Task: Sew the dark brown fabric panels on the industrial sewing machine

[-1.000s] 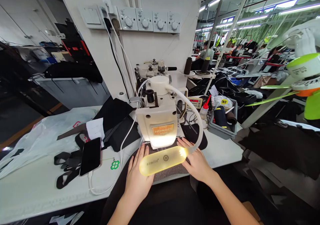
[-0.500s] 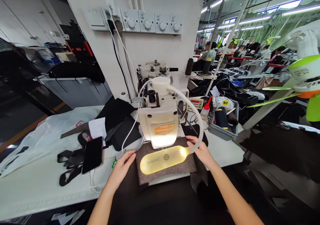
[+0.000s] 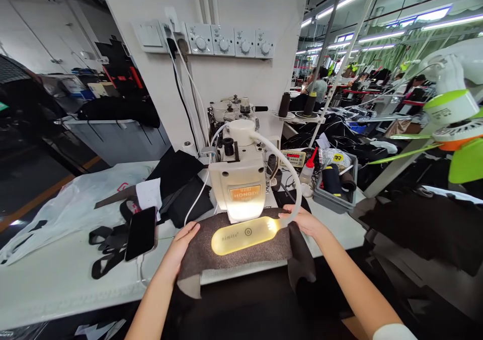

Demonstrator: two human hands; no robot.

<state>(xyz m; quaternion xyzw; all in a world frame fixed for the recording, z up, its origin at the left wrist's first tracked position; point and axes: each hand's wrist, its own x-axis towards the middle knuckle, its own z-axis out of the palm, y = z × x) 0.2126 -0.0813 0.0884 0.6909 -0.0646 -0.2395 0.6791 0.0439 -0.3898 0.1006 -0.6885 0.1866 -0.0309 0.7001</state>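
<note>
A piece of dark brown fabric (image 3: 241, 262) lies under the head of the sewing machine (image 3: 237, 179). My left hand (image 3: 183, 245) pinches its left edge, fingertips together. On the far right side, my right hand (image 3: 304, 221) grips the fabric near its edge, with some fingers behind the lamp's bent neck. A lit yellow lamp (image 3: 243, 236) hangs over the middle of the cloth and hides part of it, including the needle area. The fabric's lower left corner droops past the table's front edge.
Left on the white table (image 3: 75, 289) are a phone (image 3: 141, 233) with a cable, black straps (image 3: 107, 242), dark cloth (image 3: 188, 194) and a plastic bag (image 3: 68, 204). To the right stand a red-tipped bottle (image 3: 308, 169), a grey bin (image 3: 337, 199) and a fan (image 3: 449, 123).
The fabric's left side has shifted left and spread out, its corner now hanging over the front edge. My left hand moved slightly left and up; my right hand stays near the lamp neck.
</note>
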